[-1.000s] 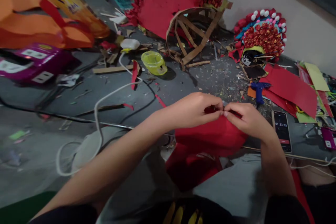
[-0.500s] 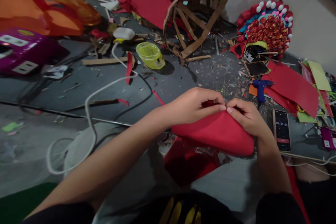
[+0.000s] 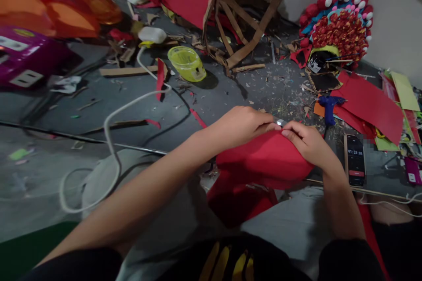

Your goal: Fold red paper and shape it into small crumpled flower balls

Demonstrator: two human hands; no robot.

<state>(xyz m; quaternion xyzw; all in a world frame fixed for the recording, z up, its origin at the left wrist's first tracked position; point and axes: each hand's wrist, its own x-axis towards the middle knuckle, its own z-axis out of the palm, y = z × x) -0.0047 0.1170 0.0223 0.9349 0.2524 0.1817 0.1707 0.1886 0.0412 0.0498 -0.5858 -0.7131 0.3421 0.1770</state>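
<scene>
Both my hands pinch the upper edge of a red sheet [image 3: 263,158], which looks like paper or foam and hangs down over the table edge. My left hand [image 3: 245,125] has its thumb and fingers closed on the edge. Close beside it, almost touching, my right hand [image 3: 303,140] grips the same edge between thumb and finger. A small shiny grey piece [image 3: 279,122] shows between the fingertips; its kind I cannot make out. Below, a second red piece [image 3: 240,202] lies across my lap, partly in shadow.
On the dark table [image 3: 231,92] stand a yellow plastic cup [image 3: 187,63] and a cardboard frame [image 3: 244,26]. A blue glue gun [image 3: 329,107], red sheets [image 3: 371,105] and a phone [image 3: 355,160] lie to the right. A white cable [image 3: 108,123] runs over the left edge.
The red sheet's lower part swung outward, then dropped back a little. My fingers have shifted along its edge, and a shiny grey piece now shows there. The view has tilted slightly.
</scene>
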